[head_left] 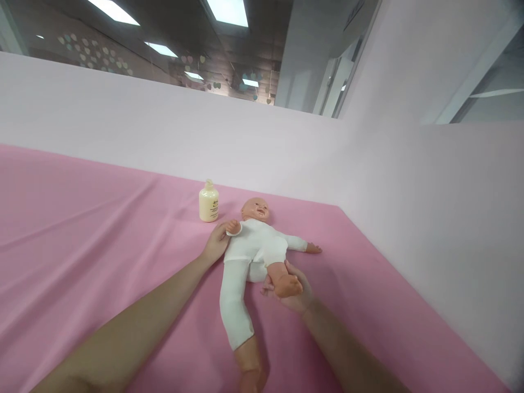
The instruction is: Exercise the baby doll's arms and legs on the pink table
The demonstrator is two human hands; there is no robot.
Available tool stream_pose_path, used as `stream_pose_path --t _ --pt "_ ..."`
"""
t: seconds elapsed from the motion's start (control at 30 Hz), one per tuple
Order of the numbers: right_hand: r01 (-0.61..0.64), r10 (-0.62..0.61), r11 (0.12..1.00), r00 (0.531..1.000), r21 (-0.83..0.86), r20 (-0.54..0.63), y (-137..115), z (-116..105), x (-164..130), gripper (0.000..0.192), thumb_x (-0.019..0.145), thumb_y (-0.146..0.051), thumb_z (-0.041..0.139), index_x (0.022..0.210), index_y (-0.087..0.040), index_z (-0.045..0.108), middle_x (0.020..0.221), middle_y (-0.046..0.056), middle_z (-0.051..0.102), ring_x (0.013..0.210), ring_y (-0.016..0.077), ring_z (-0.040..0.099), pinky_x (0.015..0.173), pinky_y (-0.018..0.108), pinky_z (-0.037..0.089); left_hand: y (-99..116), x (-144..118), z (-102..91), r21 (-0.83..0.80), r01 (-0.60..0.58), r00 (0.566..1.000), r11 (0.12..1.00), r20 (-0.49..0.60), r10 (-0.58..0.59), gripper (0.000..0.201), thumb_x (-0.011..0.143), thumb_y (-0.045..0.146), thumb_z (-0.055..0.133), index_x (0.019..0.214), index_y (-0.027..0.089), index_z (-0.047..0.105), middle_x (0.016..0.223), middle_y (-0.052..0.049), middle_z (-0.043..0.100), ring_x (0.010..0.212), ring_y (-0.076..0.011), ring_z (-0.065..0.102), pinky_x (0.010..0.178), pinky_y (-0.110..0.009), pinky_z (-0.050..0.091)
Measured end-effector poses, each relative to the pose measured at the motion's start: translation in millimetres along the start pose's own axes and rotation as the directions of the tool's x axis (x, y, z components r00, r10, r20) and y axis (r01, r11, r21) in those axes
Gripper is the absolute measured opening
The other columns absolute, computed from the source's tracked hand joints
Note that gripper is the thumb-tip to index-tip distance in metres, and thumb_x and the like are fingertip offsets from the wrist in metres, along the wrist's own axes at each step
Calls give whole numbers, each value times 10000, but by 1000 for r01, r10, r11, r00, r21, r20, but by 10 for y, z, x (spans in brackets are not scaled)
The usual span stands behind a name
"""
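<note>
A baby doll (260, 240) in a white outfit lies face up on a pink sheet (123, 229), its head toward the wall. My left hand (215, 244) is closed around the doll's arm on the left side of the picture, close to its small fist; some of my fingers are hidden behind the arm. From beneath, my right hand (301, 297) grips the doll's bent leg, which is raised, near the ankle and foot. The other doll leg (236, 305) lies stretched out toward me, and the far arm (297, 243) reaches out to the right.
A pale yellow pump bottle (209, 203) stands upright on the sheet, left of the doll's head. White walls (172, 131) border the surface at the back and right. Above the back wall, a window (164, 49) shows ceiling lights and heart-shaped decorations.
</note>
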State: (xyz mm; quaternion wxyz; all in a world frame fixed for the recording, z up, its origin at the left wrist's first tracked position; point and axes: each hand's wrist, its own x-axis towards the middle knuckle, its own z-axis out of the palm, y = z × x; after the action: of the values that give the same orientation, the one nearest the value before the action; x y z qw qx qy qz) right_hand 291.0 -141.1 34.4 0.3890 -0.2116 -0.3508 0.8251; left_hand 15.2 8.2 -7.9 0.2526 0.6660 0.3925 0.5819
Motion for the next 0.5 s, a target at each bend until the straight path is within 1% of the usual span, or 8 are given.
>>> stream_pose_path --t 0.07,0.13,0.27,0.43,0.5 --pt "-3 4 999 1000 35 -28 -9 -17 29 474 898 -665 728 913 -191 733 778 27 690 737 177 598 963 448 515 -5 -11 -12 43 -99 994 994 53 97 362 941 282 615 1275 254 753 1357 -108 712 1298 -289 625 1205 -520 439" --pt "4 0 998 998 67 -63 -11 -18 48 453 870 -640 768 869 -189 723 771 27 682 723 169 580 953 430 517 -23 -21 -16 77 -143 987 987 78 137 391 946 224 583 1287 275 767 1413 -109 684 1345 -289 603 1232 -531 410" --pt "19 -10 997 993 77 -116 -7 25 53 440 841 -624 797 841 -192 711 754 29 668 716 169 561 920 416 526 -74 -25 -11 106 -166 983 980 93 157 429 949 175 549 1297 287 775 1420 -115 673 1349 -288 597 1230 -541 412" --pt "37 -28 997 992 67 -119 -7 73 38 439 868 -627 768 860 -192 709 756 37 664 731 179 558 926 427 519 -82 -27 -12 115 -176 982 978 87 167 426 953 176 559 1303 291 772 1414 -107 680 1349 -290 596 1232 -537 418" --pt "27 -18 996 994 83 -111 -5 68 43 443 827 -615 809 845 -184 711 751 40 658 734 176 555 918 420 517 -78 -29 -14 123 -168 984 978 87 158 440 948 164 551 1307 292 771 1425 -104 675 1358 -287 592 1236 -533 415"
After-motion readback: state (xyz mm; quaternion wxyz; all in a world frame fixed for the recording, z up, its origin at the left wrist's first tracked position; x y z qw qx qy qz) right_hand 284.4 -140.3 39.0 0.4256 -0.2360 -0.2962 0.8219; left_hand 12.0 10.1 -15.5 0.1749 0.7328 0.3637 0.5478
